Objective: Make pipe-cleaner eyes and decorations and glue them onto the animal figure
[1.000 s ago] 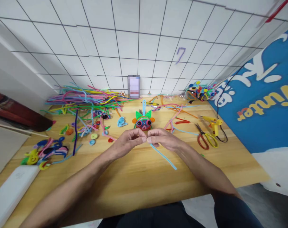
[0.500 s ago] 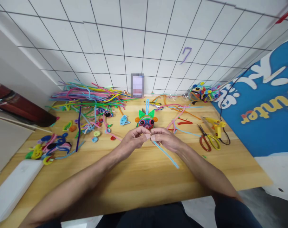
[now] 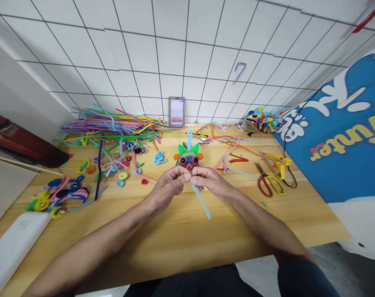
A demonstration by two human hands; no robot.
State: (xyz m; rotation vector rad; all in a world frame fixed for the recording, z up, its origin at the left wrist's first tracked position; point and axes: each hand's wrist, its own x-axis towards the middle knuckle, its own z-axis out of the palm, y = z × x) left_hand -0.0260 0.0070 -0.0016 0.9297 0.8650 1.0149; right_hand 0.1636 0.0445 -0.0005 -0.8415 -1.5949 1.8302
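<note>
Far to the left of my grip, a dark-red glossy cylinder point(image 3: 29, 144) is cut off by the picture's edge, and nearer me a long white slab point(image 3: 20, 243) is cut off too. My left grip point(image 3: 170, 185) has thumb and fingertips closed together; whether the strip's upper end runs between them, I can't make out. Just beyond where my fingertips meet sits a small bug-eyed face of coloured fuzzy stems point(image 3: 188, 158) with green pointed ears, its lower edge hidden behind my fingers. The light-blue fuzzy stem point(image 3: 202, 203) hangs below my fingertips; half a second ago its free end slanted well out to the right, and now it has swung in and points more steeply toward me. My right grip point(image 3: 212, 181) is pinched on its upper part, which my fingers cover. Well right of it on the tabletop point(image 3: 237, 231), the scissors with one red and one yellow handle point(image 3: 265, 176) and the yellow glue gun point(image 3: 279, 166) lie as they did.
</note>
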